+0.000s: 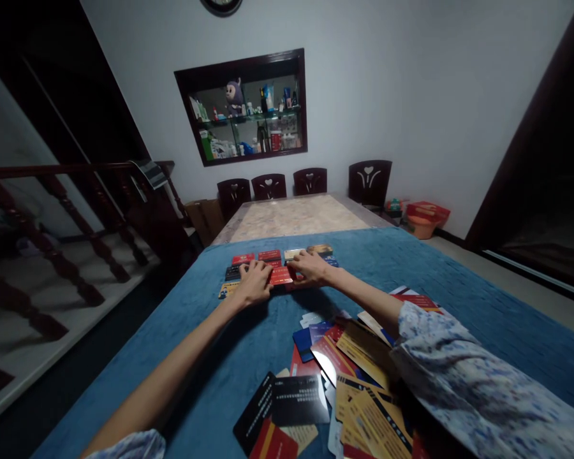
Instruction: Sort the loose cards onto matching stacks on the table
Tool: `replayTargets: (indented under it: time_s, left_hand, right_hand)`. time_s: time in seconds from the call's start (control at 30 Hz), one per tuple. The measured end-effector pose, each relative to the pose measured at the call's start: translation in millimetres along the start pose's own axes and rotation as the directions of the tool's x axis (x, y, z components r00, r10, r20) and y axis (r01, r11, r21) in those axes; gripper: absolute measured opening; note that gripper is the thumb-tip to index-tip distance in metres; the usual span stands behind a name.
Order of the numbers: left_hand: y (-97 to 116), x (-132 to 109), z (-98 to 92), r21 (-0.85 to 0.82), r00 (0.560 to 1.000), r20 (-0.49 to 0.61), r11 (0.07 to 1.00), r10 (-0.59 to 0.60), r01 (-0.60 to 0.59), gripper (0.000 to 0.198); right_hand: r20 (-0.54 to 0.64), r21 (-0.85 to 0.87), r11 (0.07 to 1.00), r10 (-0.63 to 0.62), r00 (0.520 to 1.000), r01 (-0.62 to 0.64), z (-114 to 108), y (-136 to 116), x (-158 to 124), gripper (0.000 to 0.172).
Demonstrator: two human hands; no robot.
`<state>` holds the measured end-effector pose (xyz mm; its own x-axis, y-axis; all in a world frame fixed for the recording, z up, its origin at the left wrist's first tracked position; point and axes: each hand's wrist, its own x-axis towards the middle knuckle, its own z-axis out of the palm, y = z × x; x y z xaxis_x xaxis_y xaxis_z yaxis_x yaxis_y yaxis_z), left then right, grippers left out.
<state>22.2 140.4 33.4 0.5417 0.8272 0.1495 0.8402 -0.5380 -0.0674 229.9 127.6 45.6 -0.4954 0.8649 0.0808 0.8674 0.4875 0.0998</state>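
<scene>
A red card (281, 275) is held between my two hands above the blue cloth. My left hand (256, 284) closes on its left edge, fingers bent. Around the right edge curl the fingers and thumb of my right hand (310, 268). Behind and beside the hands, cards lie in rows: a red card (243, 259), another red card (269, 255), a pale gold card (294, 254), a brownish gold card (320, 249), a black card (232, 273), a blue card (331, 261) and a yellow card (228, 290). My hands hide parts of these rows.
Nearer me, under my right forearm, spreads a loose heap with gold cards (363, 350), black cards (300, 400) and red ones. The blue cloth (210, 370) covers the near part of the table (310, 213). Dark chairs (268, 186) stand at the far end.
</scene>
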Motion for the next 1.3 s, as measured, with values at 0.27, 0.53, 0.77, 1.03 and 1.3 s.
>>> replayTargets:
  time_s: [0.27, 0.53, 0.77, 1.03, 1.3]
  left_hand:
    - [-30, 26, 3.2, 0.063, 0.997, 0.052, 0.997, -0.051, 0.048, 0.045]
    - [-43, 51, 7.4, 0.101, 0.988, 0.120, 0.992, -0.094, 0.082, 0.043]
    - [-46, 61, 14.2, 0.089, 0.981, 0.161, 0.992, -0.104, 0.091, 0.037]
    - [-50, 67, 17.8, 0.098, 0.967, 0.231, 0.991, -0.110, 0.089, 0.032]
    - [-54, 73, 19.8, 0.041, 0.960, 0.259, 0.995, -0.102, 0.095, 0.021]
  right_hand:
    - [0.044, -0.009, 1.000, 0.027, 0.999, -0.027, 0, 1, 44, 0.040]
    - [0.114, -0.013, 0.998, 0.064, 0.991, -0.063, 1, 5, 74, 0.038]
    - [0.156, -0.017, 0.998, 0.059, 0.986, -0.057, 12, 10, 91, 0.041]
    - [0.219, 0.027, 0.997, 0.060, 0.974, -0.068, 17, 10, 101, 0.042]
    - [0.246, 0.025, 0.995, 0.087, 0.965, -0.096, 17, 7, 106, 0.041]
